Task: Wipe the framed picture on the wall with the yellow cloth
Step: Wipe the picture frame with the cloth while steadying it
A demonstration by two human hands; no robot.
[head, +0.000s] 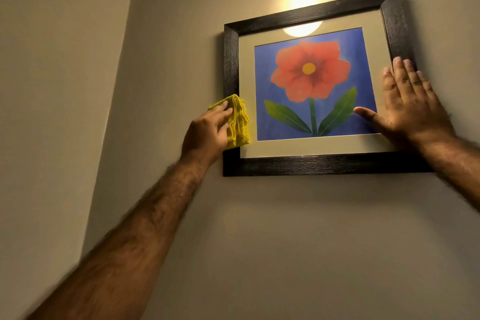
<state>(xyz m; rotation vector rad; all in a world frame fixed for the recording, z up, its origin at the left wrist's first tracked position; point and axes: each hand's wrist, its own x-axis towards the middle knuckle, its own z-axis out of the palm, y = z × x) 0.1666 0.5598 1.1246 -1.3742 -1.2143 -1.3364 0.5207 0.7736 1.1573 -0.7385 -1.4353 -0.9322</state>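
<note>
- Head view: the left hand [207, 132] pressed the folded yellow cloth [237, 122] against the framed picture [309, 163], lower left edge.
- The right hand [410, 104] lay flat, fingers spread, grasping nothing.

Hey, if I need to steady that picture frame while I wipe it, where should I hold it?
Probably the right side rail of the picture frame, coming in from the right. The frame hangs tilted on the wall, and the cloth under the left hand pushes on its left rail. The right hand lies flat there already, fingers spread; no grip needed.
</note>
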